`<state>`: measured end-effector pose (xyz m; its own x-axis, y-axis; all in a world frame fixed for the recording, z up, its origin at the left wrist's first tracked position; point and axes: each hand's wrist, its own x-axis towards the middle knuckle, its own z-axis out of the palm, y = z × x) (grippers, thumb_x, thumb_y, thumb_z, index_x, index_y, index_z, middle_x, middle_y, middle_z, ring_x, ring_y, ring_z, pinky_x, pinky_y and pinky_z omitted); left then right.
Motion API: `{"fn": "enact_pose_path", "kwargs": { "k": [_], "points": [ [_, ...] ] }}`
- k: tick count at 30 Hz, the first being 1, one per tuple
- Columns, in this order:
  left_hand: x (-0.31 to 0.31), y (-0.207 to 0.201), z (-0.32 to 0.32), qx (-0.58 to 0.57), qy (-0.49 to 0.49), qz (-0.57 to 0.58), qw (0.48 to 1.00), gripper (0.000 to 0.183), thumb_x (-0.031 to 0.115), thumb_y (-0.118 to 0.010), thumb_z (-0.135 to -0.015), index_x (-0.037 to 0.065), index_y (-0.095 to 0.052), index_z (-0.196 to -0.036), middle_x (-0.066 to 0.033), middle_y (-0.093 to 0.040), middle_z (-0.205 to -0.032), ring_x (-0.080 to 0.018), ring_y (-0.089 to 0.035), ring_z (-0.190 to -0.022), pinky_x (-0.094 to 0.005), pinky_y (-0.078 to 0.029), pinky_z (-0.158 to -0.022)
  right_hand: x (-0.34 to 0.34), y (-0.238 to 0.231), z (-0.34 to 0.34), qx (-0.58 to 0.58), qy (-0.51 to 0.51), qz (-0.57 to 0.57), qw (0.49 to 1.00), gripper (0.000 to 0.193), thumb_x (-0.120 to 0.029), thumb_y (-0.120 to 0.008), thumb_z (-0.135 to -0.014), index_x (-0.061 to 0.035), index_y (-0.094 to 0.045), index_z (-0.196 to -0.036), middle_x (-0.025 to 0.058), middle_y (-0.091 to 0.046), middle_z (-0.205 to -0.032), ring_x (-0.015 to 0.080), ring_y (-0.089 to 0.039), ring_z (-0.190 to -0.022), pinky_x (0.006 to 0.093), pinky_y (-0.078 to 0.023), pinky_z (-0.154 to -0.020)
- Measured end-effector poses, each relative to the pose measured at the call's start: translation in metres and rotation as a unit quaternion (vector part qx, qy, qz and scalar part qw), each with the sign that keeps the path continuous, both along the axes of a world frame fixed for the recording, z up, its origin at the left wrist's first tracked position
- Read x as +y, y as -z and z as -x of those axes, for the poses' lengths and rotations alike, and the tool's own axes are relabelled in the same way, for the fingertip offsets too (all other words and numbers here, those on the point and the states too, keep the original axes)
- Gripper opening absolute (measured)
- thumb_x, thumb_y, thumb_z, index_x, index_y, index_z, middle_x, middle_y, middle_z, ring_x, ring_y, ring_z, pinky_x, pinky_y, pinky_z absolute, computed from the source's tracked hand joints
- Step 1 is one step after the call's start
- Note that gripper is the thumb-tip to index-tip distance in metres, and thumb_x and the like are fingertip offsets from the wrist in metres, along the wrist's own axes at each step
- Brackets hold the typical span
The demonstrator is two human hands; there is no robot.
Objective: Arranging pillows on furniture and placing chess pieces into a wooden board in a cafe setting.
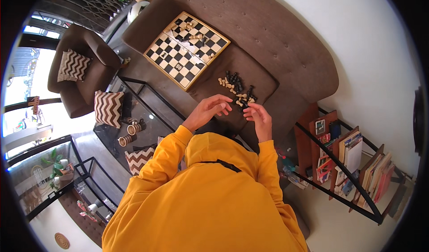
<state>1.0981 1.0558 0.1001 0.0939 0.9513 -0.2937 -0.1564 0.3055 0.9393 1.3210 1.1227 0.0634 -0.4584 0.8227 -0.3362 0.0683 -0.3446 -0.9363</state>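
Observation:
A loose pile of black and cream chess pieces (233, 81) lies on the brown sofa seat (257, 69) in front of me. My left hand (209, 112) hovers at the near left side of the pile, fingers stretched and apart, with nothing in it. Close to the pile's near right side is my right hand (260, 118), its fingers loosely curved and apart; I see no piece in it. Farther left on the sofa rests a black-and-white chessboard (178, 64) with a wooden rim. Several more pieces (196, 36) lie toppled on its far half.
To the left stands a black-framed glass table (147, 140) bearing cups (133, 128) and a zigzag cushion (108, 109). A brown armchair (87, 82) is beyond it. On the right is a black-framed rack (344, 162) of books and magazines. The sofa's backrest (268, 33) curves behind the board.

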Motion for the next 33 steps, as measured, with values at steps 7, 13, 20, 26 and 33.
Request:
{"fn": "enact_pose_path", "kwargs": {
  "k": [7, 13, 20, 26, 33],
  "points": [
    [-0.036, -0.018, -0.009, 0.055, -0.052, 0.031, 0.997, 0.028, 0.022, -0.047, -0.095, 0.005, -0.056, -0.115, -0.0059, -0.062, -0.097, -0.0139, -0.059, -0.089, -0.0266, -0.046, -0.079, 0.017, 0.021, -0.002, 0.070, -0.009, -0.001, 0.997, 0.023, -0.013, -0.046, -0.093, -0.0019, -0.058, -0.110, 0.0073, -0.064, -0.093, 0.0125, -0.061, -0.080, 0.0234, -0.048, -0.071],
    [-0.043, -0.028, -0.005, 0.068, 0.216, 0.028, 0.974, 0.030, 0.026, -0.056, -0.091, 0.003, -0.059, -0.109, -0.0055, -0.063, -0.098, -0.0151, -0.059, -0.092, -0.0288, -0.047, -0.081, 0.031, 0.022, 0.016, 0.046, 0.005, 0.013, 0.999, 0.023, -0.012, -0.045, -0.093, -0.0013, -0.058, -0.108, 0.0076, -0.064, -0.093, 0.0131, -0.061, -0.080, 0.0238, -0.048, -0.071],
    [-0.009, -0.001, 0.055, 0.116, 0.403, -0.040, 0.907, 0.042, 0.036, -0.061, -0.087, 0.001, -0.059, -0.110, -0.0126, -0.060, -0.105, -0.0220, -0.057, -0.098, -0.0313, -0.047, -0.082, 0.052, 0.022, 0.083, 0.029, 0.054, 0.005, 0.998, 0.022, -0.010, -0.044, -0.092, -0.0002, -0.058, -0.107, 0.0087, -0.065, -0.092, 0.0135, -0.061, -0.078, 0.0239, -0.049, -0.070],
    [0.016, 0.026, 0.159, 0.069, 0.478, 0.069, 0.873, 0.049, 0.045, -0.060, -0.086, 0.001, -0.061, -0.108, -0.0119, -0.063, -0.099, -0.0216, -0.059, -0.094, -0.0317, -0.046, -0.082, 0.061, 0.019, 0.193, -0.010, 0.095, 0.045, 0.994, 0.023, -0.008, -0.044, -0.091, 0.0003, -0.057, -0.107, 0.0089, -0.065, -0.092, 0.0138, -0.061, -0.077, 0.0236, -0.049, -0.070],
    [0.035, 0.049, 0.218, -0.024, 0.557, 0.123, 0.821, 0.049, 0.046, -0.058, -0.087, 0.001, -0.061, -0.106, -0.0059, -0.063, -0.092, -0.0157, -0.055, -0.084, -0.0286, -0.043, -0.077, 0.057, 0.011, 0.294, -0.008, 0.012, 0.040, 0.999, 0.022, -0.011, -0.045, -0.093, -0.0015, -0.056, -0.110, 0.0077, -0.064, -0.093, 0.0124, -0.060, -0.079, 0.0229, -0.047, -0.071]
  ]
}}
